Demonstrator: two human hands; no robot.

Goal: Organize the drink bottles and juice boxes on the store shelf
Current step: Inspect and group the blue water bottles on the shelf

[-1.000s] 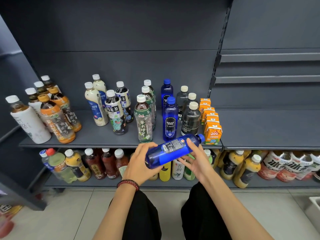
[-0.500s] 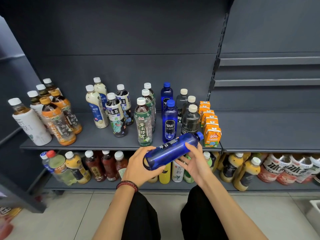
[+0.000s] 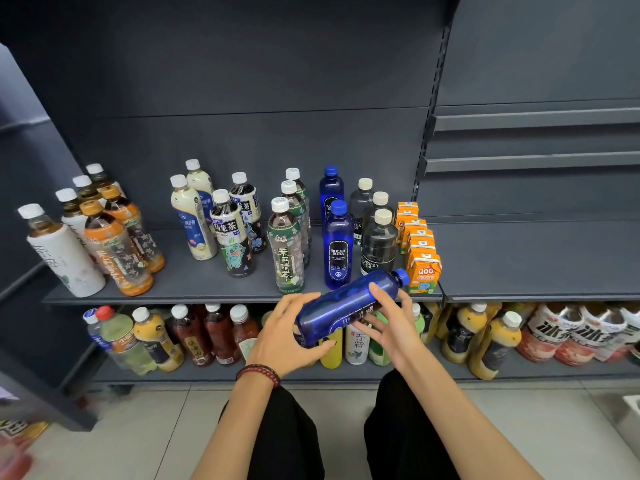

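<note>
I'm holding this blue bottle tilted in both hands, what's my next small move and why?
Probably turn the blue bottle upright and stand it in front of the two matching Bolsa Soda bottles. Your left hand grips its base, your right hand its upper half, and it lies tilted, cap toward the juice boxes.

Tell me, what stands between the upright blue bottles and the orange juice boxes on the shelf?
Three dark soda bottles with cream caps stand in a row there, between the blue bottles and the juice boxes, as the head view shows.
</note>
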